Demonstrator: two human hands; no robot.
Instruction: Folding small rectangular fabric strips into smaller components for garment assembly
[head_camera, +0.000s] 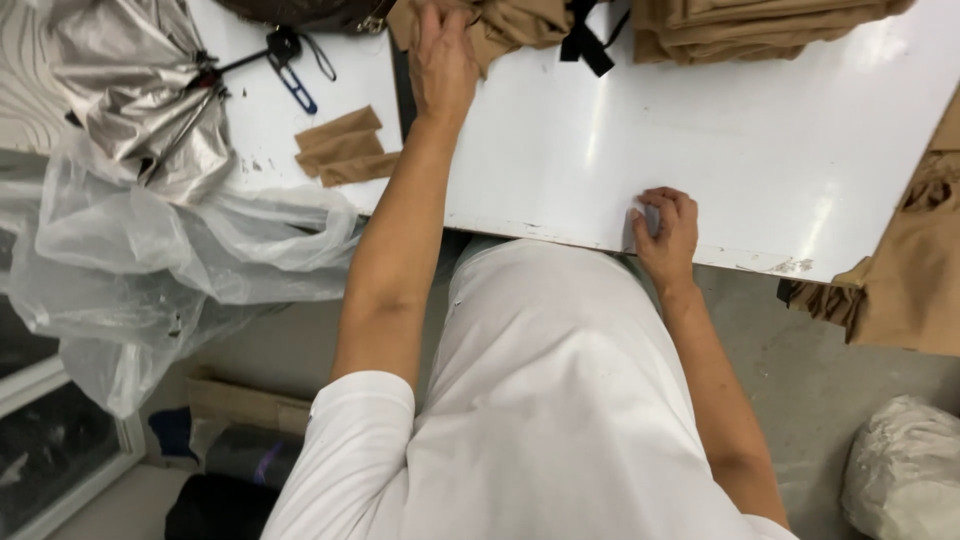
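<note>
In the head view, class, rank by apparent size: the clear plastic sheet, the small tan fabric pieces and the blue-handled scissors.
1. clear plastic sheet, largest by far.
2. small tan fabric pieces.
3. blue-handled scissors, though close to the fabric pieces.

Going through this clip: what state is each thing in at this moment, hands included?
left hand: stretched forward, flat on the tan fabric pile.
right hand: fingers curled, resting on the table's near edge, holding nothing.
tan fabric pile: bunched.
folded tan stack: neatly folded, untouched.
tan fabric scraps: lying loose on the table.
scissors: lying on the table; blades unclear.
clear plastic sheet: crumpled, hanging off the white table.
</note>
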